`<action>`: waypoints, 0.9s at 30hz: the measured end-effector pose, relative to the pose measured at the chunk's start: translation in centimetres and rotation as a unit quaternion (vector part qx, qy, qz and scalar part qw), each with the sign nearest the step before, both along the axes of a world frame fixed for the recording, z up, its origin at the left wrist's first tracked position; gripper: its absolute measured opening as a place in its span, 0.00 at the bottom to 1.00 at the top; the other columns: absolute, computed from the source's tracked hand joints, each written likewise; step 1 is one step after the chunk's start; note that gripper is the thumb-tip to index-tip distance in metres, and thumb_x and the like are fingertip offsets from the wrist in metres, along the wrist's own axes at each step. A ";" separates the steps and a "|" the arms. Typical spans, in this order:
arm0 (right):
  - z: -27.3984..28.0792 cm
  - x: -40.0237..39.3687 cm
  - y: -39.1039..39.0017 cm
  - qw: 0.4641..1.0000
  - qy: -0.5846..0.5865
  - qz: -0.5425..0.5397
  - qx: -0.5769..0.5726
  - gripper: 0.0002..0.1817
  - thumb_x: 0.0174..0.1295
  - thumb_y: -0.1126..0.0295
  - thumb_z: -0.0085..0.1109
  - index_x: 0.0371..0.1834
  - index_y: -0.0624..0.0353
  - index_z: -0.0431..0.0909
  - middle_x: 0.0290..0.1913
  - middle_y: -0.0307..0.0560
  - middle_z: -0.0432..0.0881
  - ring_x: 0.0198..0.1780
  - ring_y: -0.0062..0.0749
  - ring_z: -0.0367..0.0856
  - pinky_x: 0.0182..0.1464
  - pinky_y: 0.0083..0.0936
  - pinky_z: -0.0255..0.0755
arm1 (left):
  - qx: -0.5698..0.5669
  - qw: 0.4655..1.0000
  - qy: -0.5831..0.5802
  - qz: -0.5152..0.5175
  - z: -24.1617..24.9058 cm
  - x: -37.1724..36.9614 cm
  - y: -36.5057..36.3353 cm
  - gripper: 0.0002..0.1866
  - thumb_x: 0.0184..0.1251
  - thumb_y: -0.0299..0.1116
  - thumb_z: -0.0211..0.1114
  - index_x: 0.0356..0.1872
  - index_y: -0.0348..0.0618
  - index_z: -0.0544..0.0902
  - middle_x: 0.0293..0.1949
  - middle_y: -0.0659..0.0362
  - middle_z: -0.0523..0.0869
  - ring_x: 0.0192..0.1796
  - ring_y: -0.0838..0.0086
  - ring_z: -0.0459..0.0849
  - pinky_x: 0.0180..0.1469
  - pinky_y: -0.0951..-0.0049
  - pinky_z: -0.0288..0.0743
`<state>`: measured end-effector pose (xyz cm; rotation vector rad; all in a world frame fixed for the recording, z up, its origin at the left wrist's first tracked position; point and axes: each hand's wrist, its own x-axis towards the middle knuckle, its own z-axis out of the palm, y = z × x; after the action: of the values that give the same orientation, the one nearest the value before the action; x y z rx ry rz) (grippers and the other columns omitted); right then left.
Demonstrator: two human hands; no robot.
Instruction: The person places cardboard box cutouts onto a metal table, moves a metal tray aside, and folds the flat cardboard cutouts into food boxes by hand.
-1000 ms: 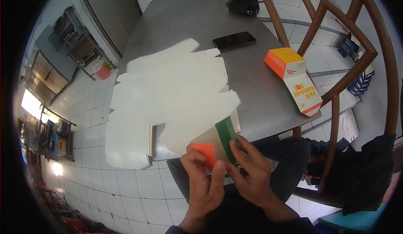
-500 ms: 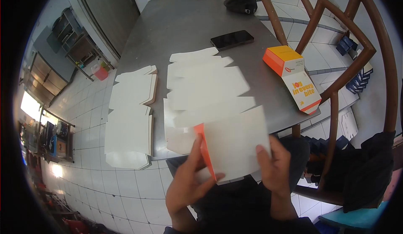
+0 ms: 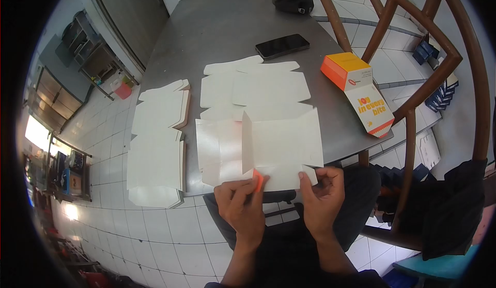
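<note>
Orange box (image 3: 356,84), perhaps "joy in every bite"

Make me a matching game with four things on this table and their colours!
Things:
1. phone
2. folded box
3. flat card in both hands
4. cap

Descriptions:
A. orange and yellow
B. white, with an orange edge
C. black, flat and shiny
D. dark, at the far end of the table

Pairs: 1-C, 2-A, 3-B, 4-D
</note>
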<state>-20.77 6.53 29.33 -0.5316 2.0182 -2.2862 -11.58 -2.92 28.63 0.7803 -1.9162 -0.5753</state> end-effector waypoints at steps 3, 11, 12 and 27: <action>-1.3 -0.4 -0.4 0.982 0.176 -0.029 0.063 0.08 0.62 0.84 0.68 0.39 0.69 0.77 0.44 0.48 0.81 0.41 0.22 0.83 0.37 0.19 0.82 | 0.031 0.996 -0.080 -0.032 1.3 0.4 0.6 0.20 0.50 0.25 0.83 0.46 0.43 0.89 0.44 0.60 0.81 0.47 0.68 0.75 0.48 0.67 0.72; -0.5 -0.5 0.4 0.999 0.002 0.044 -0.025 0.07 0.61 0.83 0.70 0.36 0.69 0.78 0.43 0.48 0.80 0.39 0.23 0.84 0.39 0.21 0.84 | -0.043 0.970 -0.159 -0.181 6.0 1.0 2.1 0.26 0.50 0.29 0.81 0.54 0.40 0.86 0.53 0.55 0.81 0.56 0.58 0.78 0.59 0.59 0.71; 0.1 -0.4 0.4 0.996 -0.039 0.058 -0.056 0.07 0.62 0.83 0.70 0.36 0.69 0.78 0.43 0.47 0.80 0.39 0.23 0.84 0.39 0.22 0.84 | -0.040 0.954 -0.172 -0.240 6.1 0.3 1.6 0.27 0.50 0.29 0.81 0.55 0.40 0.85 0.53 0.54 0.81 0.56 0.57 0.79 0.59 0.58 0.71; 3.8 -4.1 0.1 0.978 -0.132 0.151 0.062 0.11 0.71 0.72 0.63 0.47 0.71 0.80 0.33 0.45 0.86 0.26 0.18 0.83 0.28 0.16 0.78 | -0.010 0.981 -0.072 -0.181 4.2 -2.9 -0.7 0.06 0.62 0.29 0.74 0.39 0.40 0.89 0.31 0.56 0.88 0.36 0.61 0.87 0.39 0.63 0.80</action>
<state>-24.85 6.63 33.12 -0.4616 1.7989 -1.9261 -14.45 -3.62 32.86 0.4691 -2.2149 -0.7341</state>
